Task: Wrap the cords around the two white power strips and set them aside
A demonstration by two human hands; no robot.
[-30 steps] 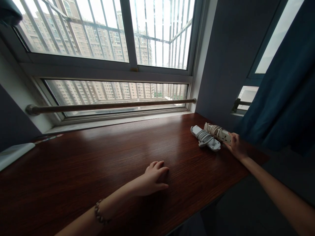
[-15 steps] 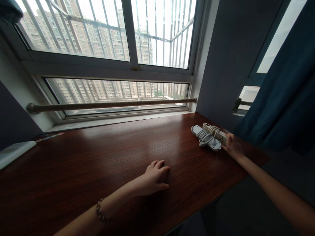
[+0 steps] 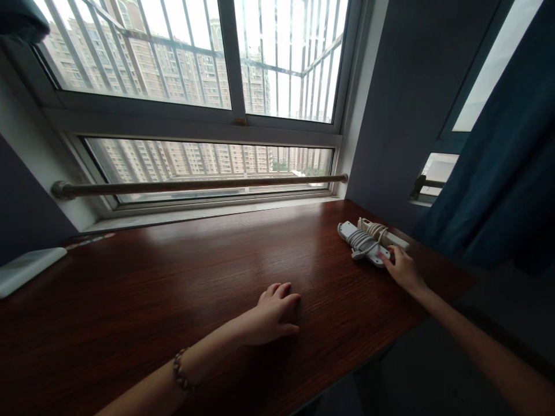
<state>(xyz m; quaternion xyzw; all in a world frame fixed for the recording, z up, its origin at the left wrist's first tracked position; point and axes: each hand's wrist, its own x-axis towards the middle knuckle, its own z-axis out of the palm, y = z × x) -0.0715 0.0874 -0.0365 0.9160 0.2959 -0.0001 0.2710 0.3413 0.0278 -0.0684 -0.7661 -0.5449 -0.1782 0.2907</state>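
Observation:
Two power strips with their cords wound round them lie side by side at the far right of the dark wooden table (image 3: 173, 277). The white strip (image 3: 362, 242) is nearer; the cream one (image 3: 384, 232) lies just behind it. My right hand (image 3: 402, 268) reaches out with its fingers stretched onto the near end of the white strip, touching it and not wrapped round it. Near the table's middle, my left hand (image 3: 272, 315) rests palm down on the bare wood, fingers loosely extended and holding nothing. A bead bracelet (image 3: 181, 372) is on that wrist.
A metal rail (image 3: 195, 186) runs along the window sill behind the table. A flat white object (image 3: 26, 269) lies at the far left edge. A dark blue curtain (image 3: 498, 173) hangs at the right, past the table's corner and front edge.
My right hand set the cream strip down beside the white one, let go, and shifted left onto the white strip's near end. The left hand stayed put.

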